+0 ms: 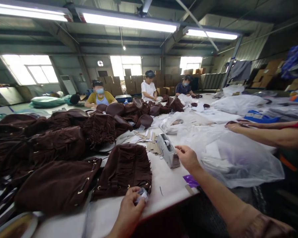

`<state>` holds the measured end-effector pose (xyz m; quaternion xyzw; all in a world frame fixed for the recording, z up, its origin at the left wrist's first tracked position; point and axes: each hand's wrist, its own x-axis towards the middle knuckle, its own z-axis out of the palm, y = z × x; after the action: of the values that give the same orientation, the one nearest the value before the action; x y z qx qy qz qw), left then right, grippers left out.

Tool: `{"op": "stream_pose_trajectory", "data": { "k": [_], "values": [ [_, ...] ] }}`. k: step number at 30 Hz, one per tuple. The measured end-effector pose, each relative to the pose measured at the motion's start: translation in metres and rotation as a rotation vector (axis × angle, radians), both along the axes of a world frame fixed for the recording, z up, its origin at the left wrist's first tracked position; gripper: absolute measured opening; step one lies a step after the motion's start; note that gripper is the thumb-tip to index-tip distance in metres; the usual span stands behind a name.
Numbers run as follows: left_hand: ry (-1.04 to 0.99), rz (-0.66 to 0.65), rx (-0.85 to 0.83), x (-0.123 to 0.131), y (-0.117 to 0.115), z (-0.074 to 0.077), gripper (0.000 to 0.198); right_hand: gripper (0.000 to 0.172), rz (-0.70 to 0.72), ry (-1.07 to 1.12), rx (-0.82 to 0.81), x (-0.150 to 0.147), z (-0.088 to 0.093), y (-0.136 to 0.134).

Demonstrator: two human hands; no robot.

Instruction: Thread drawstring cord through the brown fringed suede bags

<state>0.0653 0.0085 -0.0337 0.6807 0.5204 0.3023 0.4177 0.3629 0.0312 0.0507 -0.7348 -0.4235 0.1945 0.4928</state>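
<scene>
My left hand (130, 208) is closed around a small crumpled wad of clear plastic (142, 195) at the near edge of the table. Just beyond it lies a dark brown fringed bag (125, 168) with gold eyelets, its lower right corner close to my fingers. My right hand (188, 157) reaches over to a grey tape dispenser (169, 155). Thumb and forefinger are pinched together at the dispenser's right side; whatever is between them is too small to make out. Left of the fringed bag rests another brown bag (57, 185), lying flat.
Many brown bags (57, 142) are heaped to the left and middle. Cardboard strips (151, 142) lie behind the dispenser, a purple packet (190, 180) near the table edge. Large clear plastic bags (238, 158) cover the right, where a co-worker's arm (260, 132) reaches in. Several people sit or stand across.
</scene>
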Motion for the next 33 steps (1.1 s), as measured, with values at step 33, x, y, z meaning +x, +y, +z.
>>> {"op": "stream_pose_trajectory", "data": {
  "k": [33],
  "values": [
    [-0.054,-0.009,0.14,0.002,-0.02,0.01,0.015,0.018,0.107,-0.012,-0.213,-0.002,-0.046,-0.034]
  ]
}}
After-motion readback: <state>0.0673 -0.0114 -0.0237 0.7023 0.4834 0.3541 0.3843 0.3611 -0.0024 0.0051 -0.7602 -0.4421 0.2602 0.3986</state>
